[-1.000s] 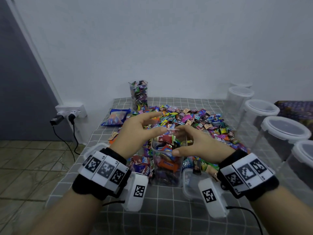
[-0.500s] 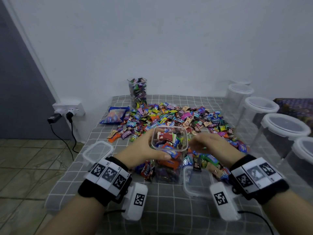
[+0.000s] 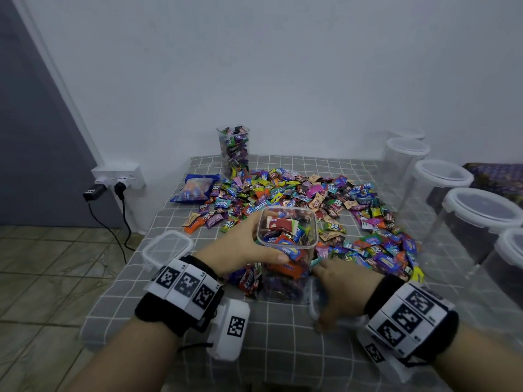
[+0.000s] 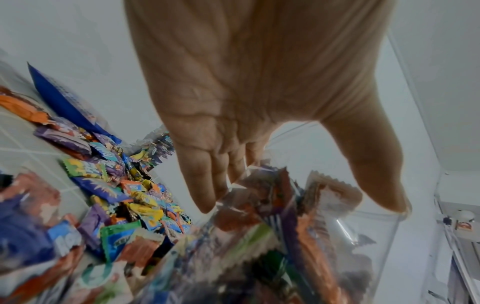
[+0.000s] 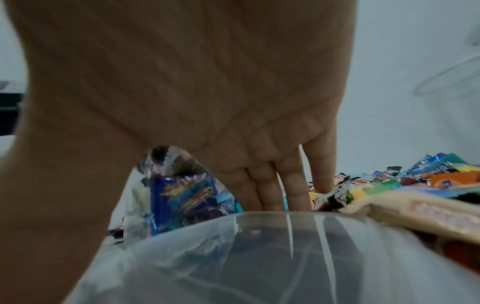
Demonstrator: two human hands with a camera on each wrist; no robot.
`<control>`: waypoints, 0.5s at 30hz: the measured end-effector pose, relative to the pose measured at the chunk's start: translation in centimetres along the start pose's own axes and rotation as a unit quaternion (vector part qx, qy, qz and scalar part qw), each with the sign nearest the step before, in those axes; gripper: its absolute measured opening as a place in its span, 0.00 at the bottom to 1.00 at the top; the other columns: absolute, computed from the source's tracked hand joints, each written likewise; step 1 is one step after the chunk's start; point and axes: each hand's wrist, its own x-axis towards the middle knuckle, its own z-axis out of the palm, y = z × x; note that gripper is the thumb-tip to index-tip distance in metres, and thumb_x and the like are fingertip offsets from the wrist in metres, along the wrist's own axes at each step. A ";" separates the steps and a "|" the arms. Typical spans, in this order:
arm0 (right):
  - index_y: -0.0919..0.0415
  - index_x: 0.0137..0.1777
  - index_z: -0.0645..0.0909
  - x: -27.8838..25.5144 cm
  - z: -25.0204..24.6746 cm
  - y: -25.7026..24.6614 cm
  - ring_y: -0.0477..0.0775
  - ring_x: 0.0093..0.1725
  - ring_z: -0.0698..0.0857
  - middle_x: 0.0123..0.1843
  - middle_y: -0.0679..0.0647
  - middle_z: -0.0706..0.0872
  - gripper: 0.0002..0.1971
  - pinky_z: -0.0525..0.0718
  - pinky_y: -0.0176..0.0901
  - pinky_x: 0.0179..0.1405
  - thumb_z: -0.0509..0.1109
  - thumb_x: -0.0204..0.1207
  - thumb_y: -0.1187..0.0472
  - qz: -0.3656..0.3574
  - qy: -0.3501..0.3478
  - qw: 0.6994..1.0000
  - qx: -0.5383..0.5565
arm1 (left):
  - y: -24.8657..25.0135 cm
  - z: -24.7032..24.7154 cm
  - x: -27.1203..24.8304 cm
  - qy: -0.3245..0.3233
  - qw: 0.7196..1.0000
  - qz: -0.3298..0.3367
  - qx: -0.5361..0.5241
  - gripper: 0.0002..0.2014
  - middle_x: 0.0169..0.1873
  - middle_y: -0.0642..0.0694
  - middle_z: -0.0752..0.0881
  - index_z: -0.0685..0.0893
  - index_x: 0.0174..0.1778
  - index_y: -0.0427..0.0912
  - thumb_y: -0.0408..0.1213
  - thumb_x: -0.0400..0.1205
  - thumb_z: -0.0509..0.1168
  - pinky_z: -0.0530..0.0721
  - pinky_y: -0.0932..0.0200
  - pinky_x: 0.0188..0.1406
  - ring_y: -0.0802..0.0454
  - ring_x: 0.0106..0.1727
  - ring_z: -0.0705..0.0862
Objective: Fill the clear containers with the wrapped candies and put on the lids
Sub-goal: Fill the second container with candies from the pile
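A clear square container (image 3: 286, 268), packed with wrapped candies, stands on the grey checked cloth in front of the candy pile (image 3: 311, 199). My left hand (image 3: 246, 246) grips its left side just under the rim; in the left wrist view the fingers (image 4: 205, 185) and thumb press the clear wall (image 4: 376, 236). To the container's right, my right hand (image 3: 343, 292) lies over a clear square lid (image 3: 313, 305). The right wrist view shows fingers (image 5: 293, 185) reaching past the far edge of the lid (image 5: 259, 257), with the thumb at the near side. This view is blurred.
A second lid (image 3: 167, 247) lies near the table's left edge. A tall filled container (image 3: 233, 151) and a blue bag (image 3: 195, 190) are at the back left. Several empty lidded round containers (image 3: 481, 216) line the right side. Plugs hang from a wall socket (image 3: 119, 176).
My left hand dropped from above the container to grip its side. My right hand left the container top, passed over the candies and came down onto the lid at the right.
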 end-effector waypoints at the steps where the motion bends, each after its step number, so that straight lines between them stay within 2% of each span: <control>1: 0.58 0.77 0.62 0.0 0.0 -0.1 0.56 0.67 0.71 0.71 0.55 0.71 0.47 0.73 0.50 0.70 0.75 0.63 0.36 -0.004 0.004 1.000 -0.016 | 0.0 0.0 0.0 0.000 1.000 -0.001 0.000 0.31 0.58 0.56 0.83 0.72 0.64 0.51 0.20 0.71 0.73 0.79 0.74 0.49 0.69 0.54 0.84; 5: 0.58 0.75 0.65 -0.3 0.0 0.0 0.55 0.65 0.72 0.68 0.55 0.72 0.43 0.75 0.49 0.68 0.75 0.64 0.38 -0.012 0.034 0.999 -0.003 | -0.1 0.0 0.1 0.000 1.000 -0.009 0.000 0.33 0.59 0.54 0.83 0.71 0.68 0.48 0.21 0.70 0.73 0.80 0.73 0.49 0.68 0.55 0.85; 9: 0.56 0.68 0.71 -0.7 -1.3 1.6 0.52 0.60 0.75 0.63 0.53 0.76 0.40 0.78 0.49 0.62 0.78 0.59 0.39 -0.012 0.072 0.990 0.117 | -0.1 -0.2 0.1 -0.012 1.000 -0.008 0.000 0.37 0.64 0.50 0.83 0.69 0.72 0.46 0.27 0.68 0.77 0.80 0.70 0.54 0.61 0.61 0.83; 12: 0.55 0.60 0.74 -1.5 -2.8 3.3 0.51 0.55 0.79 0.56 0.51 0.80 0.33 0.80 0.48 0.57 0.81 0.59 0.45 -0.009 0.123 0.959 0.256 | -0.4 -0.5 0.2 -0.040 0.999 -0.002 0.010 0.44 0.70 0.50 0.79 0.65 0.75 0.52 0.40 0.64 0.80 0.80 0.62 0.63 0.57 0.67 0.80; 14: 0.55 0.56 0.73 -2.5 -4.1 4.3 0.48 0.51 0.80 0.52 0.46 0.80 0.29 0.79 0.39 0.52 0.81 0.58 0.47 -0.003 0.167 0.928 0.334 | -0.4 -1.0 -0.1 -0.038 0.998 -0.026 0.047 0.60 0.76 0.56 0.69 0.53 0.81 0.59 0.55 0.57 0.82 0.73 0.56 0.72 0.62 0.74 0.71; 15: 0.54 0.55 0.73 -2.8 -4.7 4.7 0.44 0.50 0.80 0.51 0.42 0.80 0.28 0.78 0.33 0.49 0.81 0.59 0.48 -0.001 0.198 0.911 0.362 | -0.3 -1.2 -0.3 -0.023 0.997 -0.040 0.062 0.64 0.76 0.59 0.65 0.46 0.82 0.61 0.61 0.55 0.81 0.71 0.58 0.73 0.66 0.74 0.66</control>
